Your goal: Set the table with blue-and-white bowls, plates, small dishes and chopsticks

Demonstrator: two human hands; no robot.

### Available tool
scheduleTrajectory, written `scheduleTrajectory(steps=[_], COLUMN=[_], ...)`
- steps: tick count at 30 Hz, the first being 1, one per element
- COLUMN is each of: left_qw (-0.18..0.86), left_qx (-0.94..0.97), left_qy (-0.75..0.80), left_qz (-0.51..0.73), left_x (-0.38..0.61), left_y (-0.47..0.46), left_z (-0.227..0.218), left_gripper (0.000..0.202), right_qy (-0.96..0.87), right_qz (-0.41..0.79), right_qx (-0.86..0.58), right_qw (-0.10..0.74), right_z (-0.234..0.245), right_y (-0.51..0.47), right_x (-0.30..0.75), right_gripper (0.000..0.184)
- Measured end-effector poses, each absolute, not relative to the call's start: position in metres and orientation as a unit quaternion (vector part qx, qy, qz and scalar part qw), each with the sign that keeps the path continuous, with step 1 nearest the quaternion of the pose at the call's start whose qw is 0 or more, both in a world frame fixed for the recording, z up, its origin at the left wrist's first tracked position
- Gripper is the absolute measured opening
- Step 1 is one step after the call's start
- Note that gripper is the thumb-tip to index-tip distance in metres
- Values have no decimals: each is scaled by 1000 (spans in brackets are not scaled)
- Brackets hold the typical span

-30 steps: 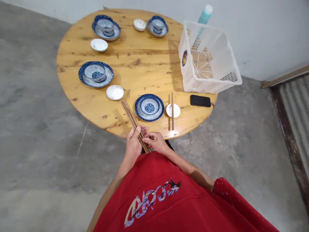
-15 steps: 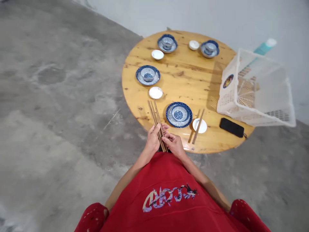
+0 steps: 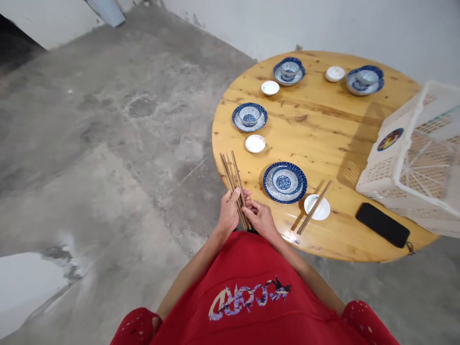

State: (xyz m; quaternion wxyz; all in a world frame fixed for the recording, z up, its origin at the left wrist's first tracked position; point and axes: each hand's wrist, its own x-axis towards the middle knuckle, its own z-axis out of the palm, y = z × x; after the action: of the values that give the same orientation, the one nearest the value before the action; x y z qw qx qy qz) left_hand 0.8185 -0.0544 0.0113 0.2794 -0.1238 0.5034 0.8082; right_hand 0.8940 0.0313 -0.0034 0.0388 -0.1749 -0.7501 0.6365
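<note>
My left hand (image 3: 228, 213) is closed round a bundle of several brown chopsticks (image 3: 233, 175) that point up and away over the edge of the round wooden table (image 3: 323, 124). My right hand (image 3: 261, 218) pinches the lower ends of the same bundle, close against my red shirt. Just right of the hands stands a blue patterned plate with a bowl (image 3: 284, 181). Beside it a pair of chopsticks (image 3: 314, 207) lies across a small white dish (image 3: 316, 207).
Three more blue plate-and-bowl sets (image 3: 249, 116) (image 3: 289, 71) (image 3: 364, 79) and small white dishes (image 3: 255, 143) sit round the table. A white plastic basket (image 3: 413, 158) and a black phone (image 3: 382, 224) are at the right. Grey concrete floor (image 3: 108, 143) lies to the left.
The view has swung left, so the table now sits to the right. Both hands keep hold of the chopstick bundle, which has fanned out slightly.
</note>
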Motion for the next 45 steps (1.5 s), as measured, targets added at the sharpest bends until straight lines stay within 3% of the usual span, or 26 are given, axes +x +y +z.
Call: scheduleTrajectory(steps=[9, 22, 29, 36, 40, 45], left_qw=[282, 347, 325, 352, 362, 389], left_qx=[-103, -96, -90, -76, -74, -53], left_qy=[533, 453, 479, 506, 537, 575], left_qz=[791, 816, 811, 784, 758, 718], left_x=[769, 610, 558, 518, 481, 430], left_y=[-72, -183, -213, -217, -207, -171], left_z=[1, 13, -1, -8, -18, -26], left_gripper=[35, 35, 36, 34, 29, 27], right_qy=[-792, -804, -785, -717, -685, -672], right_qz=[578, 534, 543, 536, 462, 347], right_qx=[-192, -238, -288, -417, -524, -633], right_qw=[45, 104, 79, 156, 207, 166], right_z=[-7, 2, 6, -5, -19, -32], right_y=[10, -116, -155, -122, -73, -23], right_x=[849, 699, 662, 642, 642, 637], right_gripper=[25, 26, 28, 35, 36, 32])
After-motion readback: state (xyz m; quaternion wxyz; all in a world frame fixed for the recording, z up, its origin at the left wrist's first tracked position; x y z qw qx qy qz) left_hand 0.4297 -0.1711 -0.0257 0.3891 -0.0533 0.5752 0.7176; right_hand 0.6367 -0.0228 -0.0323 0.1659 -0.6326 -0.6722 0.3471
